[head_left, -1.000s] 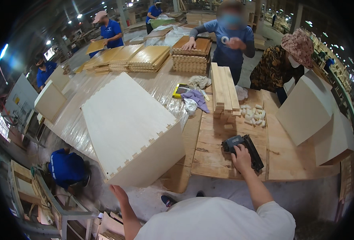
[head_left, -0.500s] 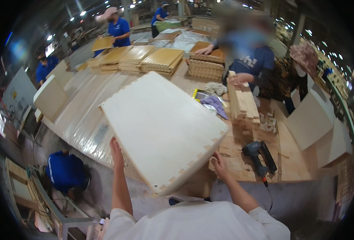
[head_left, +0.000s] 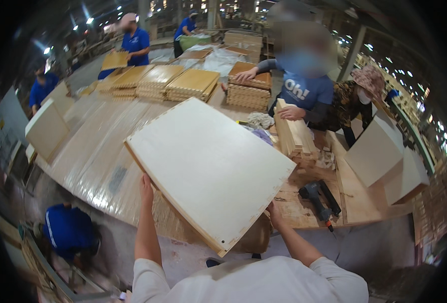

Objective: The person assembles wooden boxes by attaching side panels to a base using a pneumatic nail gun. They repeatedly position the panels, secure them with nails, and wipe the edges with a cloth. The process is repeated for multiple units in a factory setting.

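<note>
A wooden drawer box (head_left: pixel 208 171) with a broad white face and notched corner joints fills the middle, tilted above the table. Its near corner points toward me, with a small dark dot beside it. My left hand (head_left: pixel 146 188) grips the left side, its fingers partly hidden behind the edge. At the right side, my right hand (head_left: pixel 274 212) holds the box from beneath, most of its fingers out of sight. Right of the box, a black nail gun (head_left: pixel 315 198) lies on the table with its hose toward me.
The table (head_left: pixel 102 166) carries stacked brown panels (head_left: pixel 190 85), a bundle of wooden strips (head_left: pixel 295 132) and rags (head_left: pixel 260 120). White boxes (head_left: pixel 377 146) stand at right, another (head_left: pixel 47 130) at left. A co-worker (head_left: pixel 304 88) touches the strips; another person (head_left: pixel 69 230) crouches lower left.
The drawer box has turned and tilted in my hands, its near corner shifting right and its left side now showing more. The surroundings have slid left in view.
</note>
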A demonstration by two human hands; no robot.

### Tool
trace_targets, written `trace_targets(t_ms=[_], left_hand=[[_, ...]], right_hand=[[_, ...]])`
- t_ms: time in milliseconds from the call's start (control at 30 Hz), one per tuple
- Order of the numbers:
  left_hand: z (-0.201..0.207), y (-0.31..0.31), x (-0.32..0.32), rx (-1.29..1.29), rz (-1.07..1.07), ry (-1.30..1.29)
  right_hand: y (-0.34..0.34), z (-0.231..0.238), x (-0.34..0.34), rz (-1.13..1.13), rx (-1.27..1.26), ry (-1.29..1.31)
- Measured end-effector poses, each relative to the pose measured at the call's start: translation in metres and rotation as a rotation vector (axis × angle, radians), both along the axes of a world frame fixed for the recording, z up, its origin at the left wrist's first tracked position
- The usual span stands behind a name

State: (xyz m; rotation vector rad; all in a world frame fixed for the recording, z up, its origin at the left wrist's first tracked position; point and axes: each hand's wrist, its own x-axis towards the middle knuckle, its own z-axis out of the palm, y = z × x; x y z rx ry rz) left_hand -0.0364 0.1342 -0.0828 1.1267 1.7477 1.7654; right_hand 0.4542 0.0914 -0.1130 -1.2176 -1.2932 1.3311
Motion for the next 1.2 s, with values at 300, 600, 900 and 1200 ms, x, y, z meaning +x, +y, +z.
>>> trace_targets(t_ms=[300,600,900,1200], left_hand=[[0.041,-0.057,0.008,-0.100,0.224,0.238],[0.175,-0.143,0.054,-0.587,0.506,0.925],[0.212,-0.175,0.112,-0.871,0.313,1.021],[0.197,-0.189,0.149,-0.654,0.099,0.416]], right_hand=[[0.025,0.038,-0.009,0.020,0.264,-0.031],[0.091,0.080,-0.002,0.096,0.111,0.162],[0.125,0.002,0.015,0.366,-0.268,-0.024],[0.217,0.020,0.059,0.024,0.053,-0.387]])
